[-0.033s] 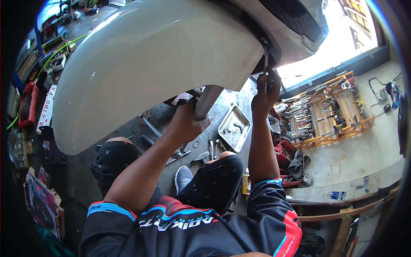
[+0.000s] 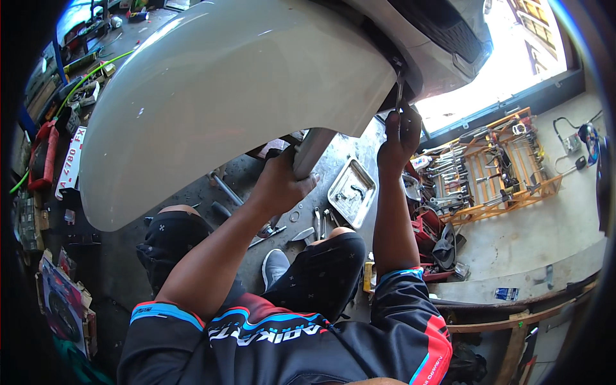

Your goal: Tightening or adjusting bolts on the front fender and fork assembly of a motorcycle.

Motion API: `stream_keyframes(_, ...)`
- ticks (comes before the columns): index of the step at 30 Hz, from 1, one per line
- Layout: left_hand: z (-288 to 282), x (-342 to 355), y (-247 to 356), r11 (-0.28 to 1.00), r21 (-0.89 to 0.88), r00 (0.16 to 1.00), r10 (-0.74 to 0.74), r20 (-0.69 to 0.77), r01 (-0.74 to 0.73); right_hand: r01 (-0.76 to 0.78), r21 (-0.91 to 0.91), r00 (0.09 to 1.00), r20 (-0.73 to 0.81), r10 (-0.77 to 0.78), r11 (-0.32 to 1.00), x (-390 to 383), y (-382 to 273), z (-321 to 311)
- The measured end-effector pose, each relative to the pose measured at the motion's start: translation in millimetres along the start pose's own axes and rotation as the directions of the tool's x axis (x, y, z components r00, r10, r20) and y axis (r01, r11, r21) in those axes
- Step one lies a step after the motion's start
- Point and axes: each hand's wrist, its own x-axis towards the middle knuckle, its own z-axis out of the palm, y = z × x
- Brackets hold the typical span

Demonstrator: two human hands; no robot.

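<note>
A pale, glossy curved fender [image 2: 244, 70] fills the upper middle, attached beside darker bodywork [image 2: 443, 38] with a vented panel. My left hand [image 2: 282, 183] is wrapped round a grey tube-like part [image 2: 314, 147] hanging below the fender's lower edge. My right hand [image 2: 401, 135], raised at the fender's right end, grips a slim metal tool [image 2: 400, 86], held upright against the dark gap by a bolt. My fingertips on the left partly disappear behind the tube.
A metal tray [image 2: 337, 192] of small parts and loose tools [image 2: 317, 223] lie on the floor. An orange rack of wrenches [image 2: 487, 179] stands right, beside red items [image 2: 430, 234]. A red case [image 2: 43, 154], white plate [image 2: 69, 163] and green hose [image 2: 90, 76] are left.
</note>
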Motion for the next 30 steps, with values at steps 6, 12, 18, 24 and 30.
stream_keyframes(6,-2.2,-2.4,-0.5,1.0,-0.017,1.0,0.0,-0.019,0.0,-0.09,0.094,0.995,-0.034,0.093,0.991,-18.5,-6.1,15.8)
stream_keyframes(12,-3.5,-2.9,0.6,0.998,0.01,0.998,-0.06,0.015,0.06,-0.073,0.062,0.996,-0.05,0.077,0.995,-23.1,-4.9,16.0)
stream_keyframes(18,-6.1,-3.4,5.8,0.995,0.006,0.994,-0.103,0.038,0.102,-0.091,0.09,0.994,-0.056,0.096,0.992,-12.9,1.9,18.7)
stream_keyframes(24,-3.7,-0.5,7.4,0.996,0.011,0.995,-0.089,0.048,0.089,0.052,0.135,0.999,-0.01,-0.051,0.99,11.3,3.8,11.5)
stream_keyframes(30,-4.0,-1.4,4.3,0.998,-0.031,0.998,-0.056,0.026,0.057,-0.328,0.271,0.944,0.053,0.326,0.905,-4.3,-49.0,13.1)
